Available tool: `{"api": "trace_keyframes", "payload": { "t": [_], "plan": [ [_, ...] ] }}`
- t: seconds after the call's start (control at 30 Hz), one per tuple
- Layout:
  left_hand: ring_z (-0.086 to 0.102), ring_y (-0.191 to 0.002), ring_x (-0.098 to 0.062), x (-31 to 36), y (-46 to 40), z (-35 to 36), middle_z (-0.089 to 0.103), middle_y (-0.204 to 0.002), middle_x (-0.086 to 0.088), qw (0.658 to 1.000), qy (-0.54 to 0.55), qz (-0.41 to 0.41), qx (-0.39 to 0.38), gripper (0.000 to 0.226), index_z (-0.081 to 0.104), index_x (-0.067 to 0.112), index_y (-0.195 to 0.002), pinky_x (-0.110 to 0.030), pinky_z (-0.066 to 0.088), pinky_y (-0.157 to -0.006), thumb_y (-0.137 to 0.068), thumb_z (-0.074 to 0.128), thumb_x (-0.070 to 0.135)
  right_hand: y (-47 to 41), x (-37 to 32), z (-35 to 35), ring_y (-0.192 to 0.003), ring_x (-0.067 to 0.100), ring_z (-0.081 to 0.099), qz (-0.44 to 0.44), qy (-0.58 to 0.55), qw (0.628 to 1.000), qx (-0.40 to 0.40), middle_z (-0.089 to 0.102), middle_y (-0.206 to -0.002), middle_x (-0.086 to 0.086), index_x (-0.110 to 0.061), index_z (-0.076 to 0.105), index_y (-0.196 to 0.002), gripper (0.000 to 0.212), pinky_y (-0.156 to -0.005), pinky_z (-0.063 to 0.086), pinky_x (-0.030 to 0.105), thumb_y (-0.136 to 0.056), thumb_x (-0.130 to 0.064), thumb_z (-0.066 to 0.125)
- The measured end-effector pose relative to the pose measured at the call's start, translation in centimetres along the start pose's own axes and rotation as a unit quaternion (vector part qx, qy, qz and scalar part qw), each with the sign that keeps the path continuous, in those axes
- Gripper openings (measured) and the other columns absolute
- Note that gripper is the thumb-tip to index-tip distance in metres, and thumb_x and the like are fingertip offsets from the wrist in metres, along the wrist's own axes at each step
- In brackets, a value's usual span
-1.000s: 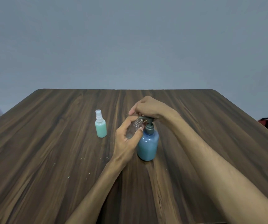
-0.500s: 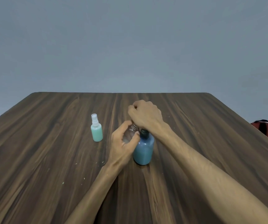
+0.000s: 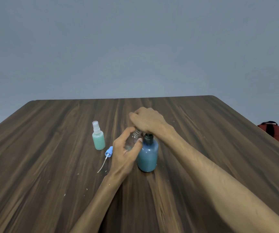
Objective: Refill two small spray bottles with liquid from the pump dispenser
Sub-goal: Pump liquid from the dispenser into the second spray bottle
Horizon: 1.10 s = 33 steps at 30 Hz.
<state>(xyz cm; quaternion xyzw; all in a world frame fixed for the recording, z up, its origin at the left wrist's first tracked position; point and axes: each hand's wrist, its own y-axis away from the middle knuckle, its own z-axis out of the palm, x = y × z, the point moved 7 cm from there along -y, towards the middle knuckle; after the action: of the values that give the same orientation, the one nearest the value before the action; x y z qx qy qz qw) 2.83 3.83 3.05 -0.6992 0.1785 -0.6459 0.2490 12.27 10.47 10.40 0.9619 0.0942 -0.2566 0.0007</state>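
The step in hand looks like the filling of the second small bottle. Taking the pump dispenser as the landmark: it stands upright on the dark wood-grain table, a rounded, glossy blue plastic bottle with a dark collar and pump head.

Just to its left, the left hand has fingers and thumb curled round a clear spray bottle, uncapped, its ribbed screw neck showing, held tilted against the dispenser's neck. How much liquid it holds cannot be told.

Left of that hand lies the blue spray cap on its side, its thin pale dip tube trailing toward the viewer.

Farther left and a little beyond stands the green spray bottle, capped in clear plastic and full of milky green liquid; it seems done.

On top of the dispenser, the right hand presses down with fingers curled over the pump head.

The next move calls for steady presses while the open neck stays under the spout, then screwing the cap back on.
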Motion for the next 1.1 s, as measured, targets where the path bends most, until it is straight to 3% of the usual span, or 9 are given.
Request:
{"api": "trace_keyframes", "payload": {
  "t": [0.13, 0.23, 0.33, 0.43, 0.53, 0.73, 0.83, 1.0, 1.1],
  "plan": [
    [0.066, -0.088, -0.03, -0.1, 0.0, 0.1, 0.07, -0.091, -0.005, 1.0, -0.004, -0.001, -0.003, 0.019, 0.067, 0.009, -0.105, -0.039, 0.054, -0.081, -0.092, 0.061, 0.021, 0.0, 0.1, 0.4, -0.089, 0.03, 0.066, -0.002, 0.01, 1.0, 0.002, 0.072, -0.095, 0.006, -0.017, 0.066, -0.085, 0.033, -0.074, 0.044, 0.038, -0.092, -0.038, 0.041],
    [0.068, -0.091, -0.02, 0.0, 0.1, -0.1, 0.072, -0.094, 0.001, 1.0, -0.011, 0.004, 0.002, 0.015, 0.067, 0.015, -0.107, -0.031, 0.054, -0.084, -0.093, 0.061, 0.015, -0.2, -0.3, -0.4, -0.085, 0.028, 0.066, -0.008, -0.006, 1.0, 0.004, 0.073, -0.091, 0.004, -0.017, 0.07, -0.085, 0.035, -0.073, 0.046, 0.037, -0.091, -0.037, 0.043],
    [0.066, -0.089, -0.014, 0.0, 0.1, 0.2, 0.071, -0.093, 0.002, 1.0, 0.003, 0.002, 0.002, 0.017, 0.067, 0.016, -0.106, -0.027, 0.053, -0.084, -0.091, 0.061, 0.022, 0.0, 0.6, 0.3, -0.083, 0.028, 0.062, 0.008, -0.003, 1.0, -0.014, 0.066, -0.087, 0.004, -0.016, 0.062, -0.081, 0.028, -0.071, 0.042, 0.037, -0.092, -0.034, 0.043],
    [0.067, -0.089, -0.023, -0.1, 0.0, 0.1, 0.071, -0.092, -0.003, 1.0, 0.002, 0.004, 0.003, 0.018, 0.067, 0.015, -0.105, -0.037, 0.053, -0.082, -0.091, 0.06, 0.025, -0.1, 0.3, 0.3, -0.073, 0.023, 0.057, 0.003, 0.022, 1.0, -0.012, 0.064, -0.081, 0.003, -0.017, 0.06, -0.075, 0.026, -0.067, 0.04, 0.036, -0.09, -0.033, 0.046],
    [0.067, -0.092, -0.024, 0.1, 0.1, -0.1, 0.071, -0.095, -0.002, 1.0, -0.005, 0.006, 0.01, 0.018, 0.067, 0.018, -0.107, -0.038, 0.054, -0.085, -0.092, 0.06, 0.025, -0.5, -0.1, -0.6, -0.081, 0.025, 0.065, -0.008, 0.006, 1.0, 0.007, 0.073, -0.087, 0.002, -0.017, 0.072, -0.084, 0.033, -0.071, 0.046, 0.036, -0.087, -0.036, 0.045],
    [0.066, -0.091, -0.03, -0.3, 0.2, 0.0, 0.071, -0.093, -0.005, 1.0, -0.001, -0.001, 0.006, 0.019, 0.067, 0.012, -0.106, -0.046, 0.054, -0.085, -0.092, 0.06, 0.023, -0.4, 0.6, 0.4, -0.076, 0.023, 0.06, 0.001, 0.017, 1.0, 0.005, 0.068, -0.084, 0.002, -0.015, 0.068, -0.082, 0.03, -0.07, 0.041, 0.037, -0.09, -0.034, 0.045],
    [0.067, -0.092, -0.028, 0.0, 0.1, 0.0, 0.071, -0.094, -0.005, 1.0, 0.004, -0.004, 0.011, 0.015, 0.067, 0.012, -0.106, -0.04, 0.054, -0.085, -0.093, 0.062, 0.016, -0.7, 0.1, -0.7, -0.083, 0.025, 0.065, -0.011, -0.004, 0.999, 0.031, 0.074, -0.088, 0.002, -0.017, 0.075, -0.085, 0.036, -0.072, 0.046, 0.036, -0.088, -0.035, 0.044],
    [0.066, -0.09, -0.031, 0.0, 0.1, 0.2, 0.07, -0.091, -0.006, 1.0, 0.007, 0.001, -0.002, 0.015, 0.067, 0.009, -0.104, -0.041, 0.054, -0.083, -0.092, 0.06, 0.015, -0.4, 0.5, 0.7, -0.081, 0.024, 0.062, -0.001, 0.019, 1.0, -0.009, 0.07, -0.091, 0.004, -0.016, 0.073, -0.09, 0.035, -0.071, 0.042, 0.037, -0.089, -0.034, 0.043],
    [0.066, -0.091, -0.027, 0.1, 0.1, 0.1, 0.071, -0.092, -0.004, 1.0, 0.01, 0.0, 0.007, 0.013, 0.067, 0.01, -0.105, -0.033, 0.053, -0.084, -0.093, 0.061, 0.011, -0.7, 0.1, -0.2, -0.083, 0.024, 0.065, -0.008, 0.006, 1.0, -0.009, 0.073, -0.089, 0.001, -0.018, 0.075, -0.089, 0.037, -0.071, 0.046, 0.036, -0.087, -0.036, 0.043]
  ]
}}
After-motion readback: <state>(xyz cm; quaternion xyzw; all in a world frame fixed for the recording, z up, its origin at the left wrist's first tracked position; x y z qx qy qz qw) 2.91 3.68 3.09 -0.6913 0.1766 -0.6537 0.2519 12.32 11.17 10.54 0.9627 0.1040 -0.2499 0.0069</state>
